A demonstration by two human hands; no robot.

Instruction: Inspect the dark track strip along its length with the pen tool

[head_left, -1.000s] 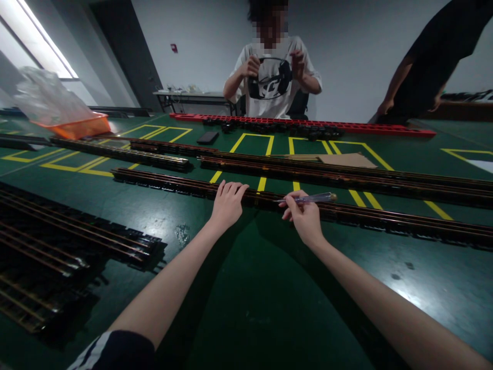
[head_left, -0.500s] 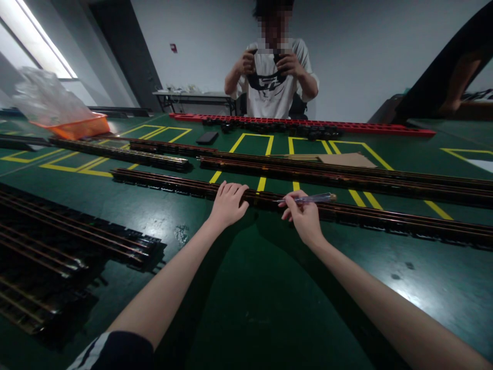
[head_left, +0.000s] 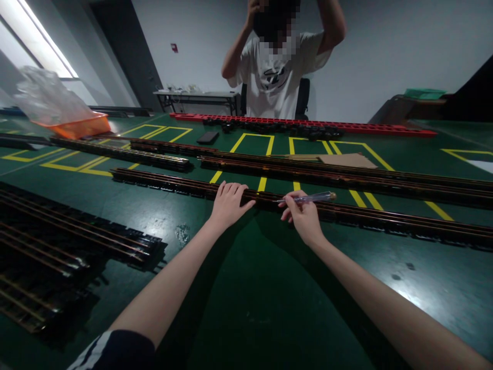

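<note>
Across green surface (head_left: 254, 308), resting left hand (head_left: 229, 205), widely spread, on a long dark rail (head_left: 265, 199); pinching a clear-handled screwdriver (head_left: 314, 198) in right hand (head_left: 305, 218), with tip at that rail. Beyond, past similar rails (head_left: 327, 173) and a red slotted bar (head_left: 377, 127), out to a white-shirted person (head_left: 271, 95).

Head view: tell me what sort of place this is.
Probably a workshop or assembly room: several long dark rails lie on a green table marked with yellow lines, and the right hand holds a screwdriver-like tool.
</note>
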